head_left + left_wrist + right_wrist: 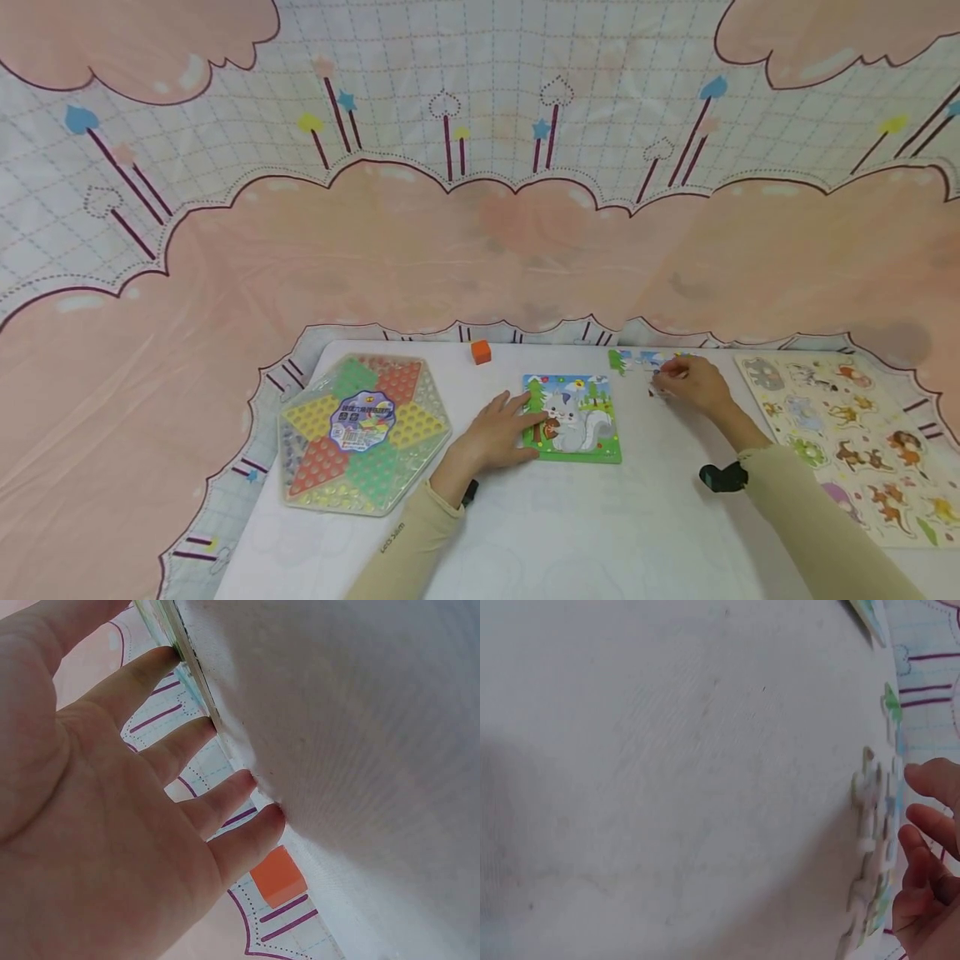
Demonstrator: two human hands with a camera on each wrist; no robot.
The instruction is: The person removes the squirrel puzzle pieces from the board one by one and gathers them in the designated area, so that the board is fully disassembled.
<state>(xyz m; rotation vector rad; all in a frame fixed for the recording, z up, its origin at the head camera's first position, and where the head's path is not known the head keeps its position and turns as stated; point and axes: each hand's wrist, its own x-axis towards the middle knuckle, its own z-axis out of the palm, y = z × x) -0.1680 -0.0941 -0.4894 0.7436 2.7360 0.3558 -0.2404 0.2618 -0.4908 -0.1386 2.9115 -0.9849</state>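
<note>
A square puzzle board [573, 456] with a grey squirrel picture lies on the white table. My left hand [497, 433] rests on its left side with fingers spread; in the left wrist view the fingertips [169, 656] meet the board's thin edge. At the table's back, loose jigsaw pieces [633, 363] lie close together, some with blue and green print. My right hand [693, 385] is at their right end, fingertips bent down among them. The right wrist view has its thumb [934, 780] apart from the fingers, beside the row of pieces [866, 847], with no piece visible between.
On the left lies a hexagonal board [307, 408] with coloured triangles under a clear cover. An orange cube [481, 352] sits near the back edge. At the right, beyond my right forearm, is a wooden animal puzzle board [810, 383].
</note>
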